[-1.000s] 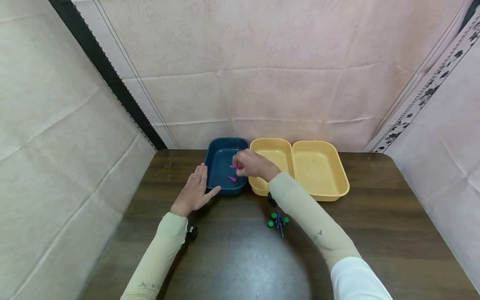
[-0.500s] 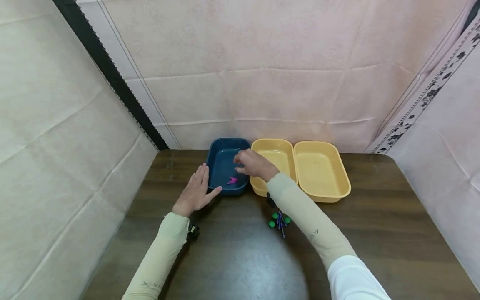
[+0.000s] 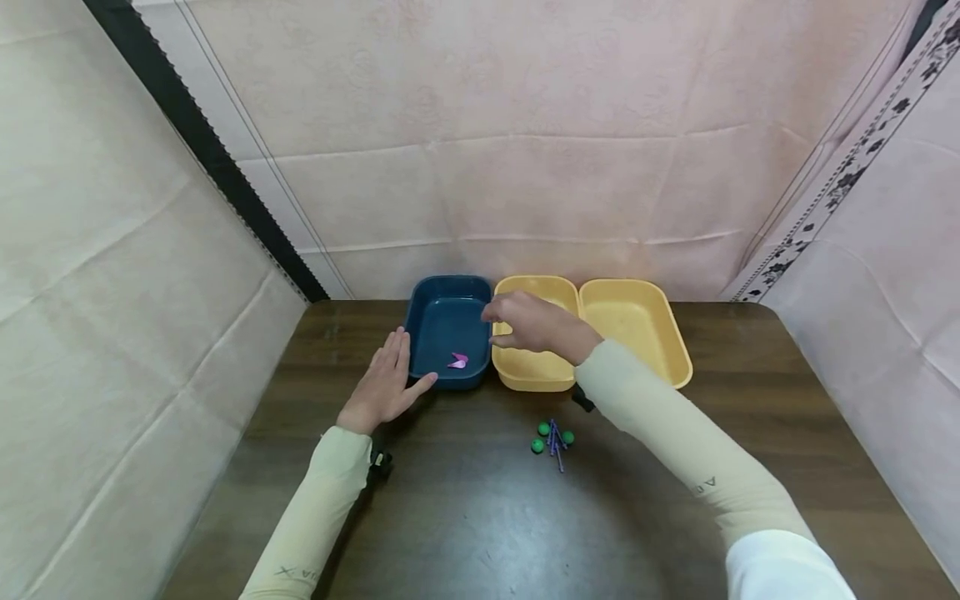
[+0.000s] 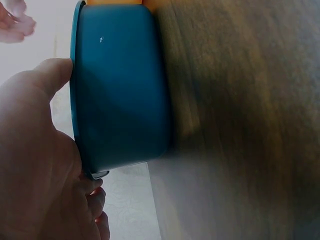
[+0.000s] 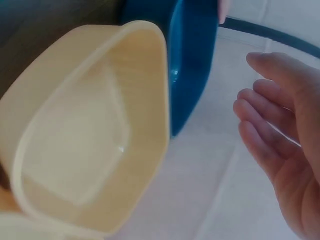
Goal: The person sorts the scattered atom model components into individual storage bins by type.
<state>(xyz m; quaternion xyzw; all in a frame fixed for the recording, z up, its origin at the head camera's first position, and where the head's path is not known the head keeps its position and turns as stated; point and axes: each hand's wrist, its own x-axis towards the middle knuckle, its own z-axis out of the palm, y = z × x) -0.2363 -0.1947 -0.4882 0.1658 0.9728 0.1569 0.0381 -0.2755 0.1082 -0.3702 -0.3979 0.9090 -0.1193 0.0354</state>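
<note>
My left hand (image 3: 382, 390) lies with straight fingers along the left side of a dark blue plastic bin (image 3: 448, 325). In the left wrist view, its thumb touches the bin's rim (image 4: 74, 100). Two small pink pointed pieces (image 3: 458, 361) lie together on the bin floor near its front. My right hand (image 3: 536, 322) hovers over the left yellow bin (image 3: 534, 377), fingertips toward the blue bin's right rim. The right wrist view shows those fingers (image 5: 265, 132) loosely bent, thumb apart, with nothing between them.
A second yellow bin (image 3: 630, 333) stands against the first one's right side, partly behind my right forearm. Several thin purple sticks (image 3: 556, 442) and small green balls (image 3: 537, 446) lie on the dark wooden table (image 3: 480, 500) in front. Pale cloth (image 3: 525, 192) hangs behind the table.
My right hand has let go of a pink piece, which now lies beside the other one in the blue bin. It then moved right, over the yellow bin. My left hand stayed put.
</note>
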